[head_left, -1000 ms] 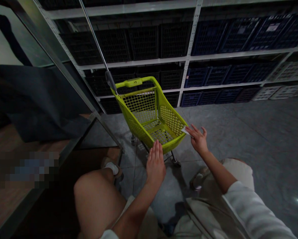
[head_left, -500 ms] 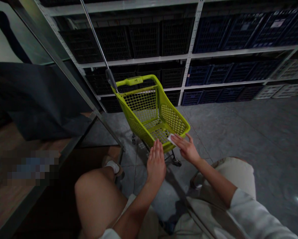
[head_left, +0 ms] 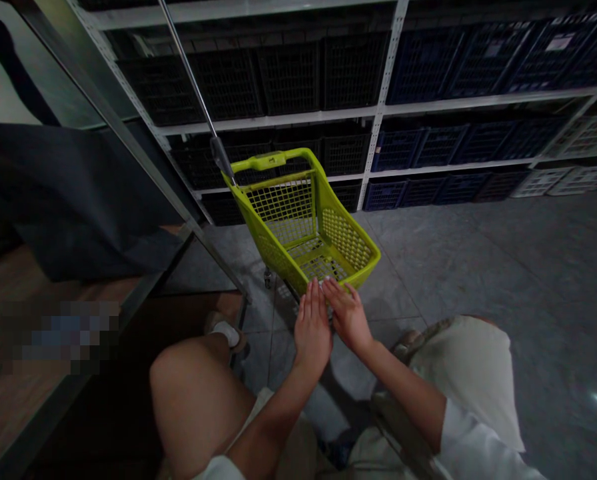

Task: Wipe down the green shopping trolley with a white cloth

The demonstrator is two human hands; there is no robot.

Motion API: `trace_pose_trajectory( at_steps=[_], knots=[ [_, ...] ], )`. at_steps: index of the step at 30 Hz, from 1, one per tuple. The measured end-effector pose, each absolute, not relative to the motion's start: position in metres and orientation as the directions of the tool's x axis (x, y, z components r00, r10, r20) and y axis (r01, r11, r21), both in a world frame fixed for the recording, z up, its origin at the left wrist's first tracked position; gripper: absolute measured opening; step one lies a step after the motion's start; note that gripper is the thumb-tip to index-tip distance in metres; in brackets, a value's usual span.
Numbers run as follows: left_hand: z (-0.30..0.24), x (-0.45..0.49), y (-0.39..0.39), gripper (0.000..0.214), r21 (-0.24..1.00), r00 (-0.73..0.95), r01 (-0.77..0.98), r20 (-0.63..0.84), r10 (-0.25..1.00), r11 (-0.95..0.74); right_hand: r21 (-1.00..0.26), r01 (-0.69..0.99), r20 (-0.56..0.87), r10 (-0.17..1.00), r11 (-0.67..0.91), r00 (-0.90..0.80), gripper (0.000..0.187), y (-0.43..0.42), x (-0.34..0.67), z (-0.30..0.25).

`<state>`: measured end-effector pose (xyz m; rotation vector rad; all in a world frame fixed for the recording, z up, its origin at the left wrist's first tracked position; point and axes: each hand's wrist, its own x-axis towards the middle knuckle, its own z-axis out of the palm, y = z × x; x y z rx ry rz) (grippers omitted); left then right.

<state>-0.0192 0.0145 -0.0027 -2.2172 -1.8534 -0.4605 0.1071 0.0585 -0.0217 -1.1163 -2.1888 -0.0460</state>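
Note:
A small yellow-green shopping cart (head_left: 351, 230) stands in front of me, its near end towards my knees. My left hand (head_left: 312, 330) lies against the near left corner of its rim, fingers stretched out side by side. Close beside it, my right hand (head_left: 349, 317) reaches over the near rim, its fingertips almost meeting the left ones. Beneath those right fingers a sliver of white cloth or wipe (head_left: 322, 283) shows; most of it is hidden. A metal pole (head_left: 188, 67) with a dark grip rises from the cart's far left corner.
Behind the cart, white metal shelving (head_left: 378, 117) holds rows of black crates (head_left: 291, 77) and blue crates (head_left: 423, 63). To my left is a metal-framed wooden table (head_left: 8, 393) with dark sheeting (head_left: 93, 200). Grey tiled floor (head_left: 478, 260) extends to the right.
My right hand has slid left along the near rim with the white cloth, up to my left hand. The left hand and the cart have stayed in place.

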Motion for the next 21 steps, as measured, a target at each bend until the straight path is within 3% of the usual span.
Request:
trace_pose_trajectory(
  at_steps=[6, 10, 14, 21],
  knots=[
    [0.0, -0.023, 0.012, 0.071, 0.045, 0.181, 0.976, 0.371, 0.911, -0.213, -0.086, 0.62, 0.562, 0.552, 0.78, -0.616, 0.078, 0.097, 0.177, -0.025],
    [0.001, -0.022, 0.012, 0.072, 0.053, 0.19, 0.973, 0.371, 0.909, -0.225, -0.094, 0.801, 0.667, 0.634, 0.592, -0.39, 0.074, 0.134, 0.234, -0.031],
    [-0.002, -0.019, 0.013, 0.076, 0.082, 0.179, 0.97, 0.386, 0.905, -0.227, -0.175, 0.867, 0.688, 0.688, 0.467, -0.232, 0.071, 0.125, 0.212, -0.032],
    [-0.002, -0.017, 0.015, 0.07, 0.061, 0.156, 0.979, 0.376, 0.913, -0.192, -0.174, 0.698, 0.603, 0.636, 0.695, -0.483, 0.077, 0.061, 0.116, -0.027]
  ],
)
